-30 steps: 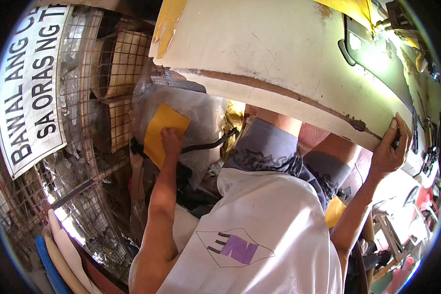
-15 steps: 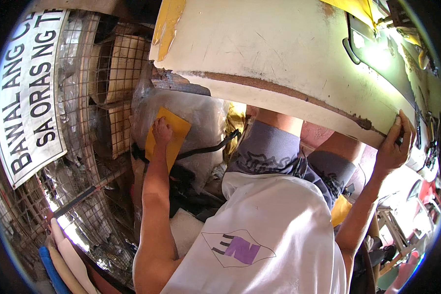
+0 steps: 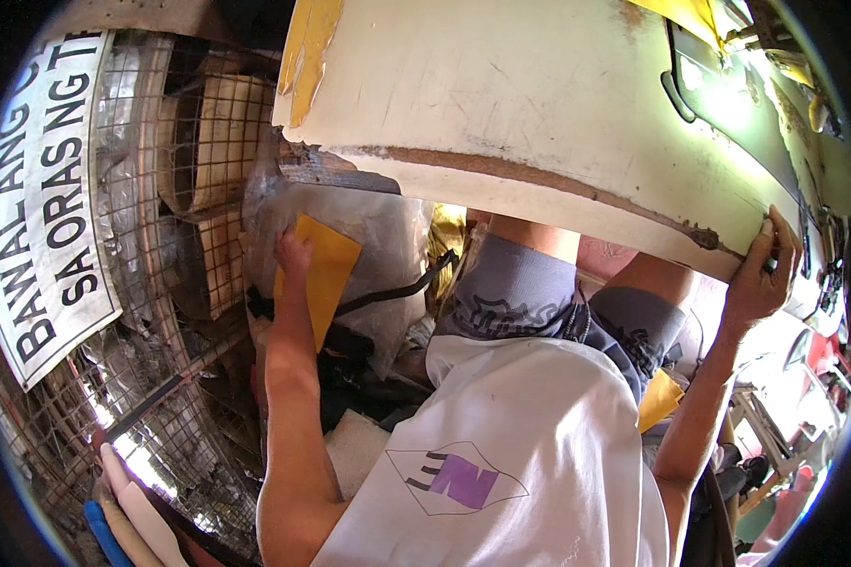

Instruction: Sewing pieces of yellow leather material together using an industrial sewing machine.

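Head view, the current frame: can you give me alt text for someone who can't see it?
A seated person's left hand touches the edge of a yellow sheet near clear plastic, while the right hand rests at the edge of a worn cream tabletop. Wire mesh stands at left.

My left fingers (image 3: pixel 294 248) touch the edge of a yellow sheet (image 3: pixel 327 269) over plastic (image 3: pixel 399 236); my right fingers (image 3: pixel 787 244) touch the worktop (image 3: pixel 501 94).

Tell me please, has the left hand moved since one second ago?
Yes: the left hand has moved leftward, closer to the chipped corner of the cream table.
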### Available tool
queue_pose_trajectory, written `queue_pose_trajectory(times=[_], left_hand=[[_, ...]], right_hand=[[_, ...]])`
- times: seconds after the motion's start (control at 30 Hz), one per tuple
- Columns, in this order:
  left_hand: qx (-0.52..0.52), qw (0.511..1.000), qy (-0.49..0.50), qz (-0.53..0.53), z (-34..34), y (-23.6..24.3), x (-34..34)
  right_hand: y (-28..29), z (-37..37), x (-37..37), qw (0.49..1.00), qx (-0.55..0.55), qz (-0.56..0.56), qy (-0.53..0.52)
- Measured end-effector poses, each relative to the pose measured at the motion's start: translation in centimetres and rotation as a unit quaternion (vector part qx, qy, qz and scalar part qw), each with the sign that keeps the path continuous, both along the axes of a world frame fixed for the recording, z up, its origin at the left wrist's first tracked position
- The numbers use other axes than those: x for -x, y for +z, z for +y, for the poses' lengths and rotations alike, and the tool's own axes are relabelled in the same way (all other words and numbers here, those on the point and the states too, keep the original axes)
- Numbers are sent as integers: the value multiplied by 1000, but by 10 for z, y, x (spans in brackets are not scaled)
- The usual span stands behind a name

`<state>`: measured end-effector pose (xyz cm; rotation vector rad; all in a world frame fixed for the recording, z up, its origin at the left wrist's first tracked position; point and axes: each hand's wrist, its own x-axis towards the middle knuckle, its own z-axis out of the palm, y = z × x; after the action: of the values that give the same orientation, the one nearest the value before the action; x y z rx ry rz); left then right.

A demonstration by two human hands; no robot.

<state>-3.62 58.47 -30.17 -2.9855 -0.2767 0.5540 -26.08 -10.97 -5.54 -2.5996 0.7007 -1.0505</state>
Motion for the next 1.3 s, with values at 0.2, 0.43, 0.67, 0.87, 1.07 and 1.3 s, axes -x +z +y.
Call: queue_pose_trajectory(times=[0.2,0.43,0.67,0.87,1.07,1.3], left_hand=[[185,975,-71,-96,-2,58,20],[285,916,-270,83,-180,325,22],[378,663,-638,-102,-401,405,-19],[466,606,-638,-94,-552,317,-36],[443,593,-652,-167,-571,292,-10],[397,562,-711,-142,-585,308,-21]], right_hand=[[9,0,-4,999,38,19,-11],[52,71,-23,980,-136,22,144],[95,89,-54,835,-403,53,370],[85,28,-31,787,-579,26,212],[86,-16,-34,929,-281,195,138],[63,-6,-43,970,-185,107,118]])
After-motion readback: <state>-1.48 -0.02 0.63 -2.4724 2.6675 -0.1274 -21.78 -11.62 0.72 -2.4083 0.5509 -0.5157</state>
